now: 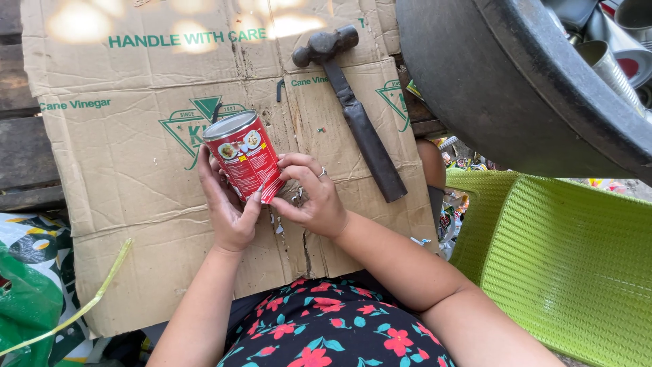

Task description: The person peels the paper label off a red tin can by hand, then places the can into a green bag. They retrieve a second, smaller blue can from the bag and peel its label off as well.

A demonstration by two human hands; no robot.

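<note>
My left hand (pixel 227 204) cups the red can (pixel 244 157) from behind, fingers curled around it, while my right hand (pixel 312 197) pinches its lower edge, tilted over the cardboard (pixel 136 170). A hammer (pixel 353 109) lies at one o'clock.

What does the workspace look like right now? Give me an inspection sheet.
Surface: flattened brown cardboard sheet, creased and torn near the middle.
Job's things: red-labelled metal tin can, tilted, held over the cardboard.
Clutter: dark metal hammer lying on the cardboard; small label scraps by the hands.
Hands: left hand cradles the can; right hand, wearing a ring, pinches the label's lower edge.
Cables: nothing seen.
Surroundings: green woven plastic chair at right, black round tub holding cans, green plastic bag at left.
</note>
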